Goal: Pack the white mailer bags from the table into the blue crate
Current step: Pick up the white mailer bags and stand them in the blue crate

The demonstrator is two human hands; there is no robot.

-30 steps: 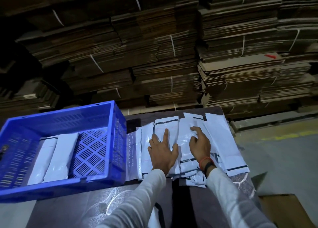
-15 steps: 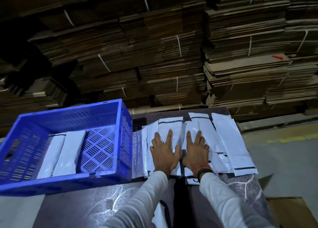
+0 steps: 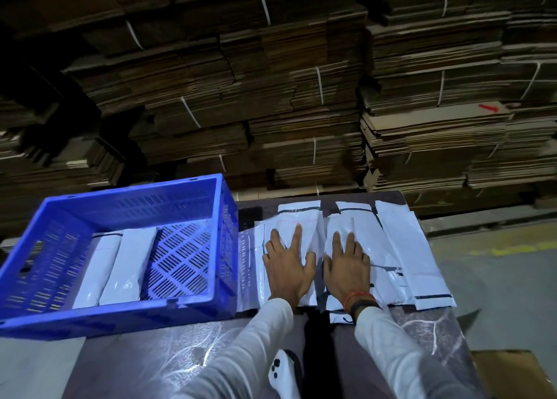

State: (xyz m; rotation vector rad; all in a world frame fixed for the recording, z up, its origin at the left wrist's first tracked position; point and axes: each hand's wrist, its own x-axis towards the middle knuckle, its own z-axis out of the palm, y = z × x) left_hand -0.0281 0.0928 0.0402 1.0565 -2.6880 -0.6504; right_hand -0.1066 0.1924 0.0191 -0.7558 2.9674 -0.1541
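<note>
Several white mailer bags (image 3: 401, 248) lie overlapping in a row on the dark table (image 3: 168, 356), to the right of the blue crate (image 3: 120, 311). My left hand (image 3: 286, 266) lies flat, fingers spread, on the bags nearest the crate. My right hand (image 3: 346, 266) lies flat beside it on the neighbouring bags, thumbs almost touching. Neither hand grips anything. Inside the crate two white mailer bags (image 3: 120, 269) lie side by side against its left half; the right half shows bare slotted floor.
Tall stacks of flattened cardboard (image 3: 301, 97), tied with white straps, wall off the far side of the table. Grey floor with a yellow line (image 3: 506, 251) lies to the right. A cardboard box (image 3: 512, 374) sits at the lower right.
My right hand has uncurled and come to lie flat on the bags next to my left hand. Both hands have slid slightly forward. The view has shifted a little.
</note>
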